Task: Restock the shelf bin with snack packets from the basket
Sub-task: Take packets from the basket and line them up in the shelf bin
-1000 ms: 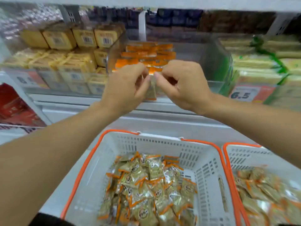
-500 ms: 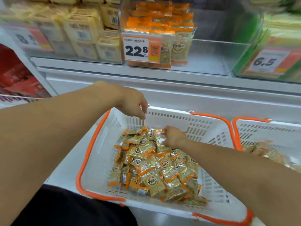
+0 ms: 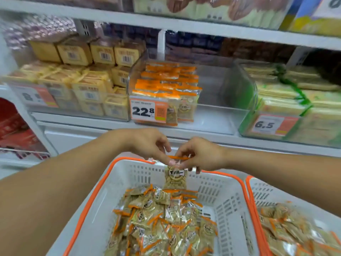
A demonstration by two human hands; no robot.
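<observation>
A single snack packet, beige with an orange top seam and a round logo, hangs upright above the far rim of the white basket. My left hand pinches its top left corner and my right hand pinches its top right corner. Several like packets lie heaped in the basket below. The clear shelf bin stands on the shelf straight ahead, with upright rows of the same packets filling its left part behind a 22.8 price tag; its right part is bare.
A second orange-rimmed basket with more packets stands at the right. Yellow boxed goods fill the bin to the left, green-wrapped packs the bin to the right. An upper shelf edge overhangs the bins.
Both hands dropped from the shelf bin into the basket, took up one packet, and now hold it raised above the basket's far rim. The view has tilted back up toward the shelf.
</observation>
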